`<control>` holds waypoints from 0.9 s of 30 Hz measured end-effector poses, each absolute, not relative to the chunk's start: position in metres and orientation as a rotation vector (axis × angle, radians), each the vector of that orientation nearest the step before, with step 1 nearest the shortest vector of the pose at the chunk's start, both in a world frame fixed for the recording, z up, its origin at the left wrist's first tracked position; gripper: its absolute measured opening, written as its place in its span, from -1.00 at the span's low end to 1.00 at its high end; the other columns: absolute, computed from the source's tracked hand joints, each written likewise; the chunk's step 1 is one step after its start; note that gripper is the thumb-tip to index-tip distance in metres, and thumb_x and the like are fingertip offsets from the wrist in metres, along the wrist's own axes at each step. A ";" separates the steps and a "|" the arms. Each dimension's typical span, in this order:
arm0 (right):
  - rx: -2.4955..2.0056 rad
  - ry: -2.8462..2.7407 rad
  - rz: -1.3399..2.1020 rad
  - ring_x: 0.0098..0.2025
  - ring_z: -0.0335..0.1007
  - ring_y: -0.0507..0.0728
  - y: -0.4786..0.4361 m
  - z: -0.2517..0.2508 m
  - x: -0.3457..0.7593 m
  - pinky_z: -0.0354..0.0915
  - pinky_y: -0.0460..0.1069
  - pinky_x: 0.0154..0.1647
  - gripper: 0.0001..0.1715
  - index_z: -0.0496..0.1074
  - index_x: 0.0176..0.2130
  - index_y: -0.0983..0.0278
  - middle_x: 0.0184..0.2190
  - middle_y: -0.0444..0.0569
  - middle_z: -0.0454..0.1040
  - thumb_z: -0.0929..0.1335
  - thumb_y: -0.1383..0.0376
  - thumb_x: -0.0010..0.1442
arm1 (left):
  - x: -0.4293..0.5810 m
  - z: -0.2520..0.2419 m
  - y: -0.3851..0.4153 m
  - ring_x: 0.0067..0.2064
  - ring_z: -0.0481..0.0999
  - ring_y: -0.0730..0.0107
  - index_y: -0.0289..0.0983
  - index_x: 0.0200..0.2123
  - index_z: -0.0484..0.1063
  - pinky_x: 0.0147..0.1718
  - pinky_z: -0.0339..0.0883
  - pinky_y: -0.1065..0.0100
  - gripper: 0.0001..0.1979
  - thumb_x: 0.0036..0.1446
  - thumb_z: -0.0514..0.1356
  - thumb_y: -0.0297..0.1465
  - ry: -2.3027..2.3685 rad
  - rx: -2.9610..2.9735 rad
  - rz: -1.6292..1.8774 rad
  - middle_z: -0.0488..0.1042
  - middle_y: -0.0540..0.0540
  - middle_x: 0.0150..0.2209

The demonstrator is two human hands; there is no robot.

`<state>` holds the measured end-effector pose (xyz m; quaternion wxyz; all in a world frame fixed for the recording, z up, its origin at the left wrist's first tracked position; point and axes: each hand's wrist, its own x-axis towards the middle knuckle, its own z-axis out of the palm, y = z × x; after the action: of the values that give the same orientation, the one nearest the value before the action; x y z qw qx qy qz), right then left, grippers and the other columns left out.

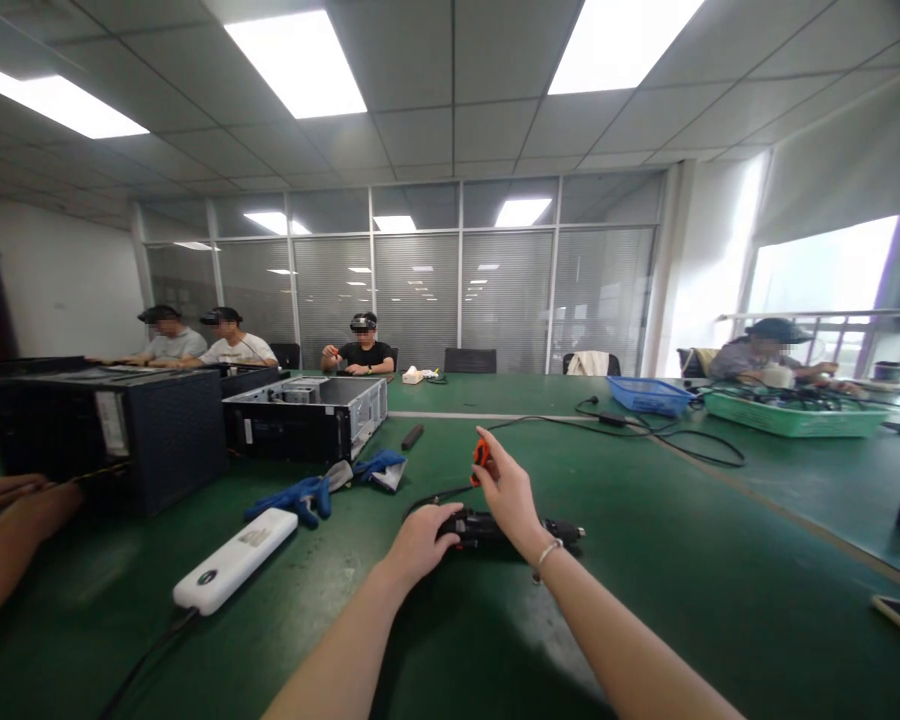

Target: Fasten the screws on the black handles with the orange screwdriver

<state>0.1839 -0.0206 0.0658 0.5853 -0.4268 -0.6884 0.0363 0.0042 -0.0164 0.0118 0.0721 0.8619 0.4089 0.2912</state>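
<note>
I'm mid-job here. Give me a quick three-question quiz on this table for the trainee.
1. Which hand rests on the black power tool?
2. True or false: the blue work gloves lie between the white power bank and the open computer case.
3. What colour is the plastic basket on the far side of the table?

Key:
1. The left hand.
2. True.
3. Blue.
</note>
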 end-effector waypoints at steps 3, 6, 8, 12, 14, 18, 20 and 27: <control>-0.973 -1.570 0.086 -0.27 0.40 0.08 -0.027 0.060 0.181 0.37 -0.01 -0.20 -0.32 0.02 0.28 0.18 -0.23 -0.03 0.42 0.20 0.37 0.20 | 0.005 0.014 -0.018 0.02 0.44 0.25 -0.18 0.02 0.41 0.07 0.23 0.25 -0.63 0.10 0.22 -0.42 1.192 2.603 0.841 0.50 -0.06 -0.01; -1.011 -1.561 -0.005 -0.31 0.38 0.10 -0.032 0.056 0.181 0.38 0.01 -0.23 -0.34 0.10 0.25 0.17 -0.25 -0.01 0.41 0.26 0.34 0.18 | 0.006 0.015 -0.018 0.03 0.42 0.24 -0.18 0.02 0.41 0.08 0.22 0.24 -0.63 0.11 0.20 -0.44 1.176 2.597 0.841 0.49 -0.06 0.01; -1.022 -1.576 -0.014 -0.36 0.37 0.09 -0.034 0.055 0.182 0.39 0.02 -0.25 -0.34 0.14 0.23 0.16 -0.30 -0.04 0.41 0.27 0.36 0.16 | 0.005 0.015 -0.017 0.04 0.42 0.23 -0.19 0.01 0.41 0.09 0.22 0.23 -0.63 0.10 0.21 -0.46 1.170 2.594 0.845 0.48 -0.07 0.01; -0.949 -1.625 0.050 -0.27 0.43 0.09 -0.034 0.055 0.181 0.39 0.02 -0.17 -0.28 0.01 0.28 0.17 -0.25 -0.04 0.46 0.23 0.41 0.18 | 0.004 0.015 -0.016 0.06 0.41 0.21 -0.21 0.02 0.41 0.11 0.20 0.23 -0.61 0.08 0.22 -0.47 1.160 2.593 0.845 0.47 -0.09 0.04; -0.953 -1.635 0.020 -0.20 0.44 0.11 -0.036 0.054 0.180 0.39 0.03 -0.13 -0.29 -0.02 0.29 0.20 -0.17 0.00 0.45 0.22 0.38 0.20 | 0.004 0.015 -0.015 0.06 0.41 0.21 -0.21 0.03 0.40 0.12 0.20 0.23 -0.60 0.08 0.22 -0.47 1.160 2.590 0.838 0.46 -0.09 0.04; -1.032 -1.616 -0.104 -0.26 0.41 0.13 -0.037 0.049 0.184 0.39 0.05 -0.18 -0.45 0.19 0.17 0.20 -0.16 0.02 0.43 0.29 0.27 0.19 | 0.005 0.014 -0.013 0.09 0.39 0.20 -0.21 0.04 0.40 0.14 0.18 0.21 -0.59 0.07 0.22 -0.49 1.185 2.577 0.838 0.46 -0.10 0.04; -1.029 -1.609 -0.096 -0.29 0.40 0.11 -0.035 0.047 0.185 0.39 0.04 -0.19 -0.47 0.21 0.15 0.20 -0.20 0.00 0.43 0.29 0.30 0.19 | 0.006 0.014 -0.012 0.10 0.38 0.20 -0.22 0.04 0.40 0.15 0.16 0.20 -0.58 0.07 0.21 -0.50 1.190 2.568 0.838 0.45 -0.11 0.06; -1.008 -1.653 -0.067 -0.10 0.39 0.15 -0.034 0.047 0.182 0.36 0.08 -0.06 -0.29 -0.07 0.31 0.20 -0.11 0.04 0.42 0.19 0.40 0.23 | 0.004 0.015 -0.009 0.07 0.42 0.20 -0.18 0.08 0.39 0.11 0.22 0.21 -0.57 0.10 0.19 -0.43 1.252 2.465 0.805 0.46 -0.08 0.05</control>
<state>0.1823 -0.0336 0.0469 0.5666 -0.4287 -0.7031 -0.0286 0.0043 -0.0090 0.0150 0.1306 0.8488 0.4309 0.2771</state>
